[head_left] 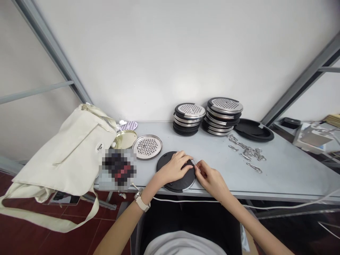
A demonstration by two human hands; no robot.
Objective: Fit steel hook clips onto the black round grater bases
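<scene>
A round black disc with a metal rim (166, 163) lies near the front edge of the grey table (287, 177). My left hand (174, 168) rests on top of it, fingers curled down and gripping it. My right hand (208, 176) sits just right of the disc, fingers pinched on a small metal clip (193, 162) at the disc's edge. A watch is on my left wrist.
Two stacks of perforated metal-and-black discs (189, 118) (223, 115) stand at the back, a black lid (253, 130) beside them. Loose metal clips (248, 152) lie to the right. A perforated metal plate (147, 146), a gold lid (125, 139) and a cream bag (71, 152) sit left.
</scene>
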